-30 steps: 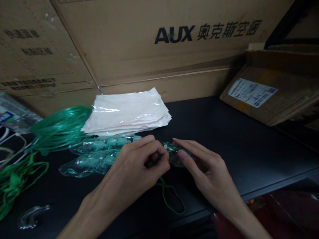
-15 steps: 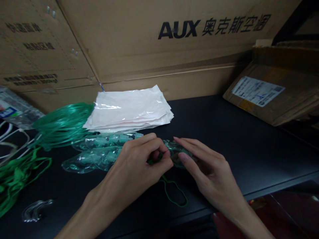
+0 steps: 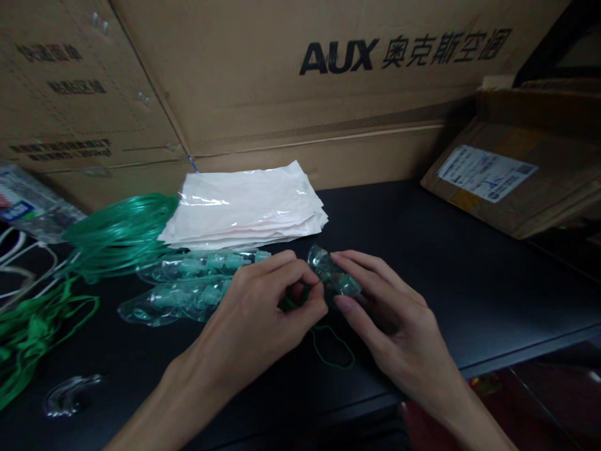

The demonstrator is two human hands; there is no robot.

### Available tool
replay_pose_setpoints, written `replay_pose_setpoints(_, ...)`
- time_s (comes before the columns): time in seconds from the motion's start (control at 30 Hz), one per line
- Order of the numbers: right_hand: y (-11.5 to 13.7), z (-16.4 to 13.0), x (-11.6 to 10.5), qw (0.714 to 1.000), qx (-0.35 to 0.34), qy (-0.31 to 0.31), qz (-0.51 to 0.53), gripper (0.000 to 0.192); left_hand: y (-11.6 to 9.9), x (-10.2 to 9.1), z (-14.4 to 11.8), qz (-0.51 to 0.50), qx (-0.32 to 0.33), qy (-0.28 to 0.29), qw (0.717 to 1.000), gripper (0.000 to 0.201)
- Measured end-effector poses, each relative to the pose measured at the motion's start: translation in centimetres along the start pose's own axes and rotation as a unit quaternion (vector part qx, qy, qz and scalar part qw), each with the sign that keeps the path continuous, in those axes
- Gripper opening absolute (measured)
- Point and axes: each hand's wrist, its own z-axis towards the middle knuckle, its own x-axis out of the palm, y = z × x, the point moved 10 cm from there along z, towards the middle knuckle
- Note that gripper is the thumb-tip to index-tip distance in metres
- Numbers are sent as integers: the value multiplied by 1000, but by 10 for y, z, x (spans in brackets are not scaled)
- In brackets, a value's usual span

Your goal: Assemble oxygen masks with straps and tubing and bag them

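Clear soft plastic, tinted green, is what my right hand (image 3: 399, 326) has hold of: a small mask (image 3: 334, 275) near the middle of the frame, pinched between thumb and fingers. A second ago it lay low against the dark table (image 3: 469, 275); now its far end is tipped up off the surface, so the strap side faces my other hand more openly. My left hand (image 3: 263, 319) is closed tight, thumb against forefinger, on the thin green strap (image 3: 334, 354), right beside the mask's edge, while the strap's loose loop trails on the table below my knuckles. Both wrists come in from the bottom of the frame, palms turned down, fingertips nearly meeting. To the left lie more clear masks (image 3: 181, 294) in a row, a coil of green tubing (image 3: 117, 235) and loose green straps (image 3: 32, 332); behind them sits a stack of white bags (image 3: 244, 207).
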Motion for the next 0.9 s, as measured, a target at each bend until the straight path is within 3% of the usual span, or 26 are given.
replay_pose_setpoints(0.53,-8,-1,-3,999,16,-16,39,42,-4,1,-1,-17,32,4,999,13)
replay_pose_setpoints(0.7,-9,-3,-4,995,21,-25,95,45,7,1,2,-51,-8,1,999,11)
replay_pose_setpoints(0.9,-4,-4,0,994,15,-9,107,24,15,3,2,-65,-35,4,997,8)
